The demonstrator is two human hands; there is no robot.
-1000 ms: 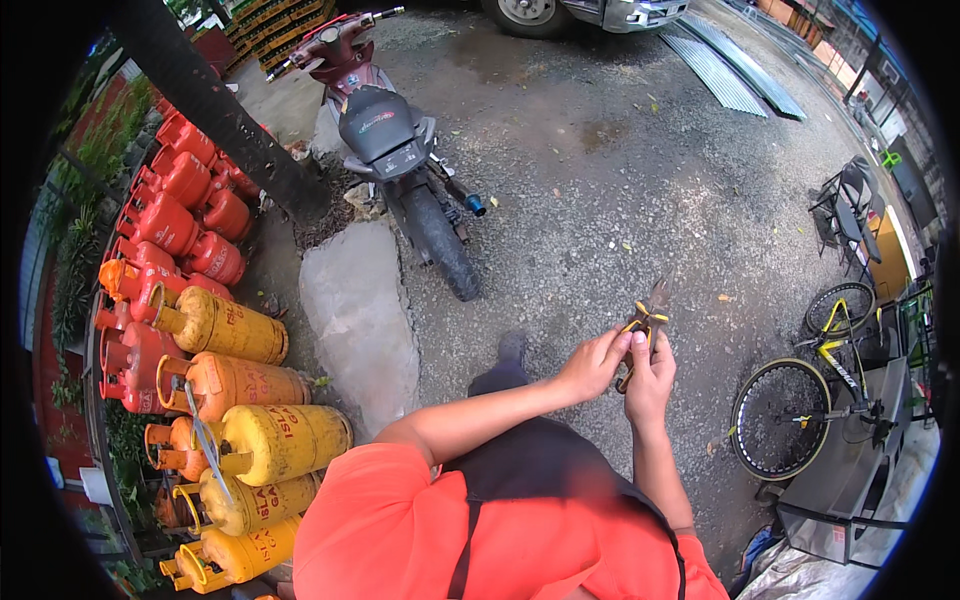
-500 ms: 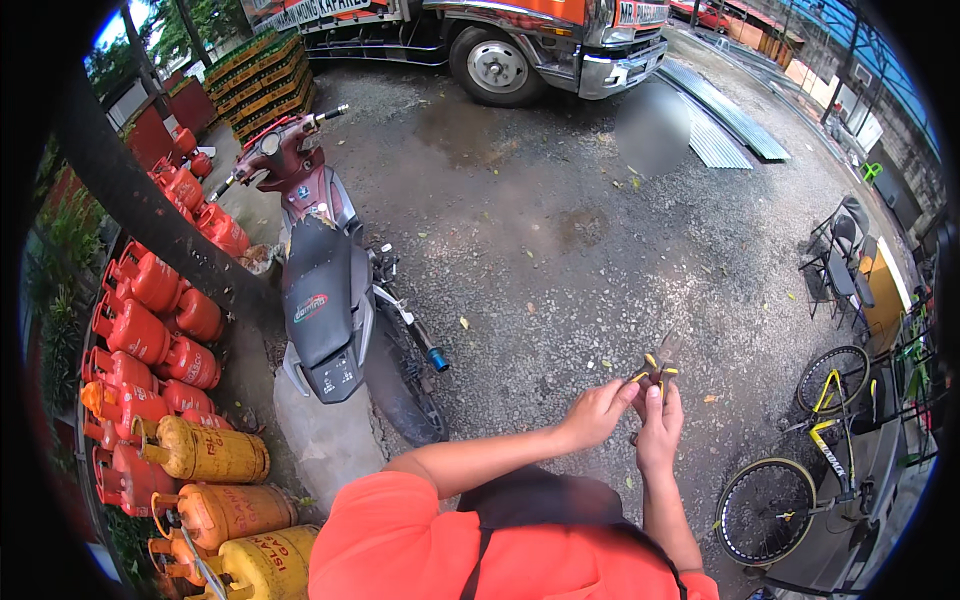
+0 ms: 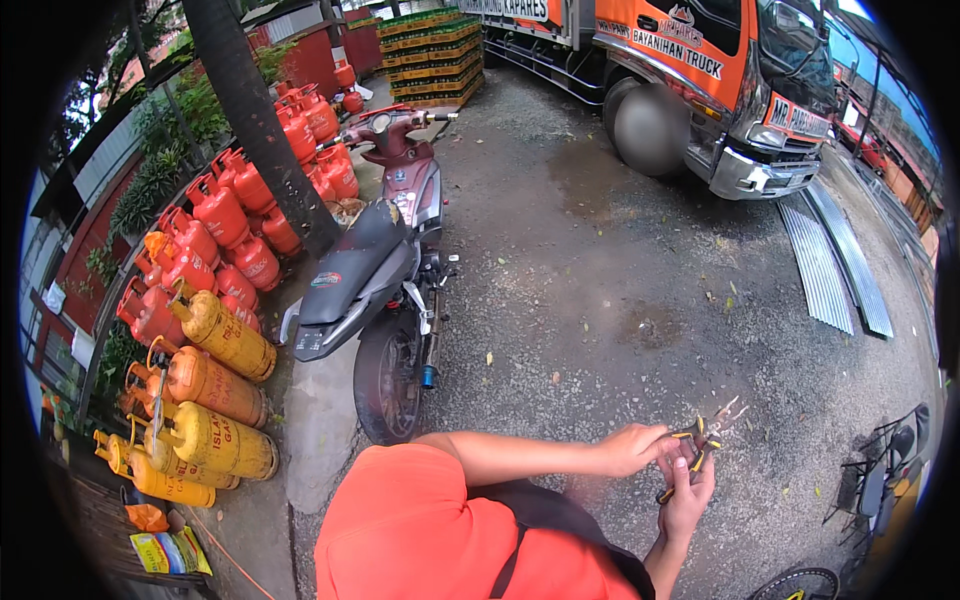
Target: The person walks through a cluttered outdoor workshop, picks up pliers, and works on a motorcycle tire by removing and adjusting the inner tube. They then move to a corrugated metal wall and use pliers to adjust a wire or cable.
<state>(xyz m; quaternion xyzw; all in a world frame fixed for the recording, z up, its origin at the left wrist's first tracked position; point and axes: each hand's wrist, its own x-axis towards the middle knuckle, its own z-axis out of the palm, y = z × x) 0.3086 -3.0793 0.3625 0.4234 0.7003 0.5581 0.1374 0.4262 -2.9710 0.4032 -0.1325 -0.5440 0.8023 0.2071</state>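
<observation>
Pliers with black and yellow handles [image 3: 706, 445] are in my hands over the gravel at the lower right. Their bare metal jaws [image 3: 730, 413] point up and to the right, away from me. My left hand [image 3: 636, 450] comes in from the left, its fingers closed at the upper handle. Below it, my right hand [image 3: 688, 495] is wrapped round the lower handle, palm partly turned up. The handles spread widely; I cannot tell whether this is one tool or two overlapping.
A dark red motorcycle [image 3: 365, 265] stands left of me, beside a tree trunk. Red gas cylinders [image 3: 225, 215] and yellow ones [image 3: 225, 440] line the left side. Ahead is an orange truck [image 3: 690, 50]. Corrugated metal sheets [image 3: 820, 262] and folded chairs [image 3: 885, 465] lie right.
My view has swung left, so the truck sits further right and the bicycle has mostly left the picture. My hands have shifted, and the pliers' jaws and handles show more plainly.
</observation>
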